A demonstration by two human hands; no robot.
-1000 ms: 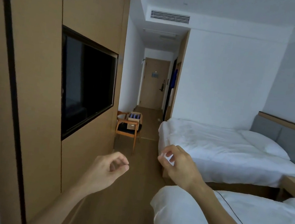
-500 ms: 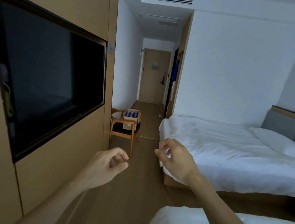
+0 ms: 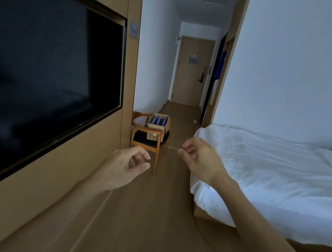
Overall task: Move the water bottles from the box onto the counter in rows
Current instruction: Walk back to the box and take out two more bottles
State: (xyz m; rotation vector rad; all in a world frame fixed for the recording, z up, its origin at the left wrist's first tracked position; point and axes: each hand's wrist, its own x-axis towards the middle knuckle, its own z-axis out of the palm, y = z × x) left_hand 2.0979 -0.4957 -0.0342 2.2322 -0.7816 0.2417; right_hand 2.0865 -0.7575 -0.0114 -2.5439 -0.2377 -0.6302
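left hand (image 3: 125, 168) and right hand (image 3: 198, 159) loosely curled, apart, holding nothing; box (image 3: 157, 128) of water bottles (image 3: 158, 120) on chair (image 3: 148, 139); bed (image 3: 271, 172) at right.

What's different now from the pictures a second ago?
The person has walked forward along the TV wall: the chair with the box of bottles looks nearer and the near bed has mostly dropped out of view. Left hand and right hand still hang loosely curled, holding nothing.

No text is legible; the sign (image 3: 193, 60) on the door (image 3: 192, 71) is blurred.
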